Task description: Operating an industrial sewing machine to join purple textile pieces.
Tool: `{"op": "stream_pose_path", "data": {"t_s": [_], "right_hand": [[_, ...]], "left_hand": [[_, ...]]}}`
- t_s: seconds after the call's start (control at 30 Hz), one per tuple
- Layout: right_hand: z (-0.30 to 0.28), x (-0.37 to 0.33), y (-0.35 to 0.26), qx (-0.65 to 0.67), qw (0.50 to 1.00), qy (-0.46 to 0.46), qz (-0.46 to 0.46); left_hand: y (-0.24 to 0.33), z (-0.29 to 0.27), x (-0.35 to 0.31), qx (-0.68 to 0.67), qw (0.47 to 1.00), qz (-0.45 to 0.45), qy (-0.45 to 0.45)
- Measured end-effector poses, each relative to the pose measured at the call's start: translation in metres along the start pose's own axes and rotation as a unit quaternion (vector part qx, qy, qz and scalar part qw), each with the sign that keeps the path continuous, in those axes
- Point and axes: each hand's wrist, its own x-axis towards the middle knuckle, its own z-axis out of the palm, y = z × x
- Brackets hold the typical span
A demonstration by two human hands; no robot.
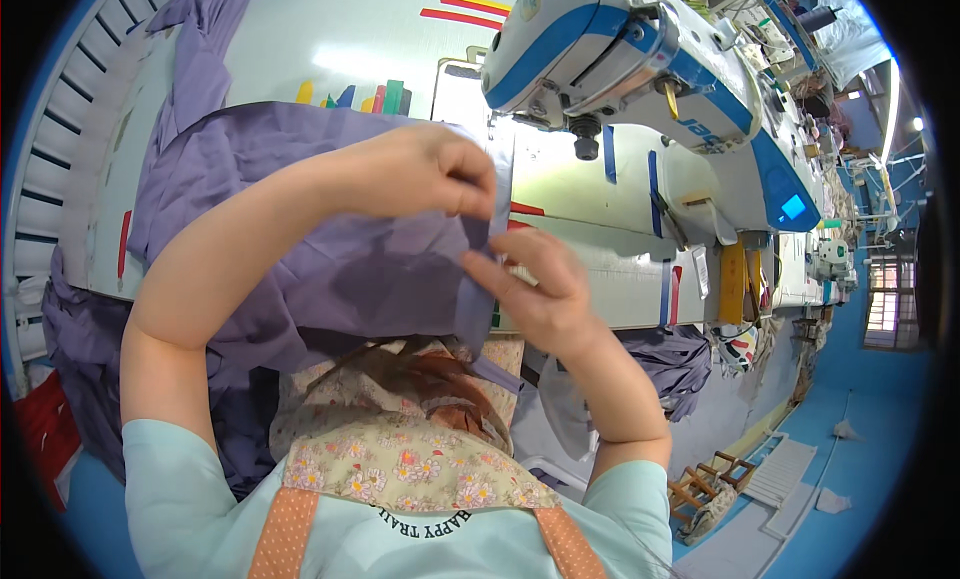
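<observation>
A large piece of purple fabric (345, 294) spreads over the white sewing table and hangs down over its near edge toward my lap. Its right edge forms a folded strip below the sewing machine's needle area. My left hand (425, 174) is closed, its fingers curled in a pinch on this edge, close to the machine. A little nearer to me, my right hand (545, 284) pinches the same edge between thumb and fingers. The fingertips of both hands are slightly blurred, and the exact fold between them is hard to make out.
The white and blue sewing machine (610, 64) stands just beyond my hands. Colored tape strips (465, 9) mark the tabletop (300, 44). Dark tweezers or snips (670, 219) lie to the right. More purple cloth (675, 369) hangs below the table there. A white slatted rail (50, 149) runs along the left.
</observation>
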Motion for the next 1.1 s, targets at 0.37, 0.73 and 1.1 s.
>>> {"op": "stream_pose_path", "data": {"t_s": [0.37, 0.73, 1.1], "right_hand": [[0.017, -0.009, 0.056, -0.041, 0.993, -0.071, 0.082], [0.018, 0.001, 0.069, -0.029, 0.99, -0.084, 0.108], [0.027, 0.007, 0.065, 0.008, 0.988, -0.046, 0.147]], "left_hand": [[-0.069, 0.032, 0.018, 0.363, 0.873, 0.268, 0.187], [-0.069, 0.031, 0.012, 0.344, 0.89, 0.24, 0.176], [-0.067, 0.031, 0.003, 0.34, 0.895, 0.232, 0.17]]}}
